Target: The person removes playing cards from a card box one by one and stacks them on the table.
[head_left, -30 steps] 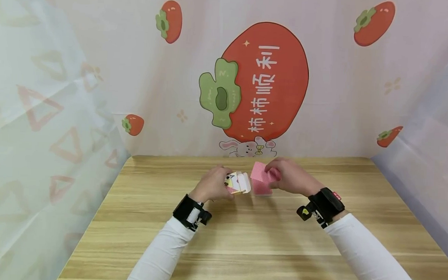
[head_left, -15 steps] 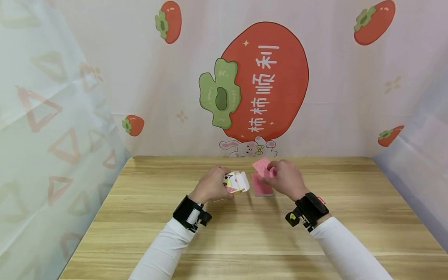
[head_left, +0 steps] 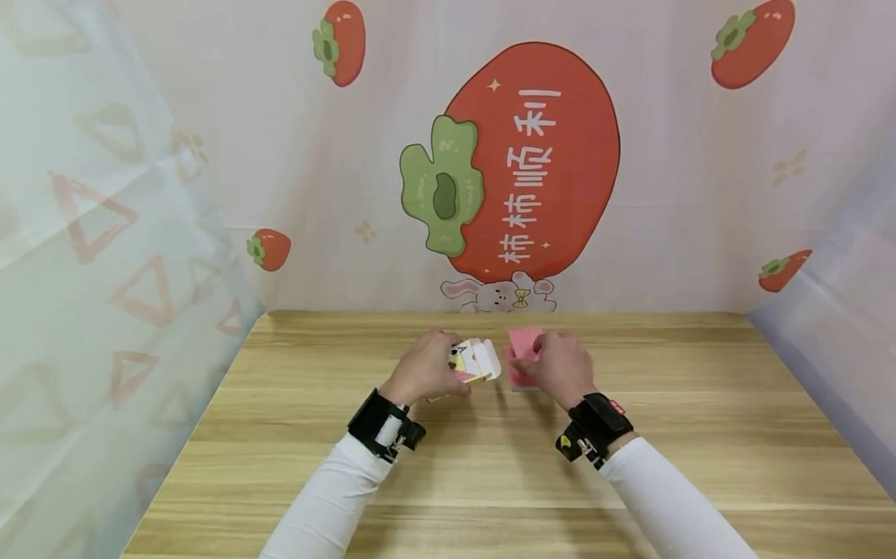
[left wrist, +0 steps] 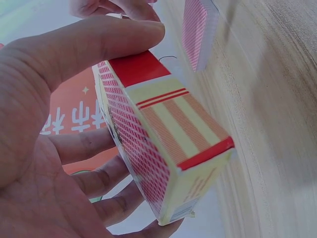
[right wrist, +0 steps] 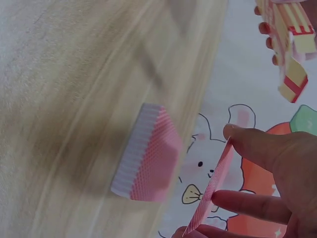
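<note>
My left hand (head_left: pixel 424 368) grips a playing-card box (head_left: pixel 476 362), thumb along one narrow side and fingers round the other. Its flap end points right in the head view, with an ace printed on its face; the left wrist view shows the red-patterned back of the box (left wrist: pixel 138 148). My right hand (head_left: pixel 564 368) pinches a thin red-backed playing card (right wrist: pixel 212 186) between thumb and fingers. Below that card, a squared deck of red-backed cards (right wrist: pixel 156 163) lies on the table, partly covered by the right hand in the head view.
The wooden table (head_left: pixel 483 498) ends at a white cloth backdrop (head_left: pixel 378 160) printed with persimmons and a rabbit. More cloth hangs along the left and right sides. Both wrists wear black camera straps.
My right hand has swung left and slightly down with the playing card, back over the deck, after lifting it a little. My left hand stays nearly still with the card box.
</note>
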A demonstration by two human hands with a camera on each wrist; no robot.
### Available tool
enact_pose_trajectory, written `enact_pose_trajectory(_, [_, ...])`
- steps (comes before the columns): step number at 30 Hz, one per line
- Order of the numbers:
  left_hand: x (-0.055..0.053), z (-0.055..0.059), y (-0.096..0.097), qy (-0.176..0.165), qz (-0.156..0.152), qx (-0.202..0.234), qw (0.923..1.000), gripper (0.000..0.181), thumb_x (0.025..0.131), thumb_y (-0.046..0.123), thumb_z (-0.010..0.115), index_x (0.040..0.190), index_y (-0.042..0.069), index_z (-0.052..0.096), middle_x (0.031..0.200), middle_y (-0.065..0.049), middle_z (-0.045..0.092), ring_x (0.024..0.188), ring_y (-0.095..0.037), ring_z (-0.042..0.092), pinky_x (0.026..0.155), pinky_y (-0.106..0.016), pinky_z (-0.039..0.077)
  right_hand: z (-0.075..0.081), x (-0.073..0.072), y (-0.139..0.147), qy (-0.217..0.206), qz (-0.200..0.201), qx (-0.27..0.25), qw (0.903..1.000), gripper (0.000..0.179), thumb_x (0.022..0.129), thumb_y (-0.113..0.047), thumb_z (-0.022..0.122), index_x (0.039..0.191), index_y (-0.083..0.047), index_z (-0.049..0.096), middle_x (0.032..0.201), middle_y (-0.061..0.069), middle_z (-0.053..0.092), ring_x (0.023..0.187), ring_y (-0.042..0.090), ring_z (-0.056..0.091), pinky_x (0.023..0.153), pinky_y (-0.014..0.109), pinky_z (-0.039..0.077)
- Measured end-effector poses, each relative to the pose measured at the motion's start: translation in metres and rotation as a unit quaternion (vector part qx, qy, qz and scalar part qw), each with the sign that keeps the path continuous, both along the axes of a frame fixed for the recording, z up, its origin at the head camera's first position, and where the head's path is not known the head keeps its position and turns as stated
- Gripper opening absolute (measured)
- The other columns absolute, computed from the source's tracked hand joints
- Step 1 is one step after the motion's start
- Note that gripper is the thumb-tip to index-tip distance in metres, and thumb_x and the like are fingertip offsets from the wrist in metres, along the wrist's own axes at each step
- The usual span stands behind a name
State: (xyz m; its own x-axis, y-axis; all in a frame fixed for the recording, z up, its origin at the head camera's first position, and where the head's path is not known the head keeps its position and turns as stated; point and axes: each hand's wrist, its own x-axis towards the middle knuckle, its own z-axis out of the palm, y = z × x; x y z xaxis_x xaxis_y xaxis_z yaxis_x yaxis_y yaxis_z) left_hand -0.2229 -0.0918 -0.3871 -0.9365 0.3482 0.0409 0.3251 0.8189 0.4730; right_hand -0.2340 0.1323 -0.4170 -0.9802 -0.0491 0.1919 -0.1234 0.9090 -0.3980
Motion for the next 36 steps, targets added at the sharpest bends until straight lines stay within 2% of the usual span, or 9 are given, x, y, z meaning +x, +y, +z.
enact_pose_trajectory(10, [0.001, 0.001, 0.0, 0.002, 0.001, 0.009, 1.0, 0.07, 0.054, 0.028, 0.084, 0.116, 0.007, 0.058, 0.098, -0.001, 0.051, 0.084, -0.016, 0.048, 0.065, -0.03, 0.041, -0.008, -0.001, -0.008, 0.002, -0.01, 0.006, 0.9999, 0.039, 0.071, -0.047, 0.073, 0.066, -0.012, 0.057, 0.057, 0.0, 0.046, 0.056, 0.019, 0.044, 0.049, 0.031, 0.03])
enact_pose_trajectory(16, [0.001, 0.001, 0.0, 0.005, 0.001, 0.007, 1.0, 0.07, 0.054, 0.029, 0.083, 0.116, 0.007, 0.058, 0.097, -0.001, 0.05, 0.083, -0.016, 0.048, 0.065, -0.03, 0.041, -0.014, -0.001, -0.013, -0.006, -0.021, 0.015, 0.9997, 0.042, 0.069, -0.048, 0.073, 0.07, -0.011, 0.056, 0.059, 0.001, 0.049, 0.056, 0.019, 0.046, 0.048, 0.032, 0.035])
enact_pose_trajectory(26, [0.002, 0.001, -0.001, 0.011, -0.006, 0.001, 0.9999, 0.07, 0.053, 0.032, 0.083, 0.114, 0.008, 0.058, 0.097, 0.0, 0.05, 0.083, -0.015, 0.048, 0.064, -0.029, 0.041, -0.022, -0.006, -0.018, -0.007, -0.034, 0.06, 0.9976, 0.046, 0.069, -0.053, 0.071, 0.062, -0.012, 0.051, 0.059, 0.002, 0.049, 0.054, 0.02, 0.047, 0.045, 0.032, 0.035])
enact_pose_trajectory(36, [0.002, 0.002, -0.001, 0.011, -0.005, 0.003, 0.9999, 0.067, 0.056, 0.029, 0.083, 0.115, 0.008, 0.059, 0.097, 0.0, 0.05, 0.083, -0.015, 0.048, 0.064, -0.03, 0.041, -0.025, -0.009, -0.022, -0.022, -0.048, 0.065, 0.9965, 0.046, 0.069, -0.05, 0.072, 0.069, -0.008, 0.054, 0.064, 0.006, 0.051, 0.057, 0.023, 0.05, 0.046, 0.036, 0.039])
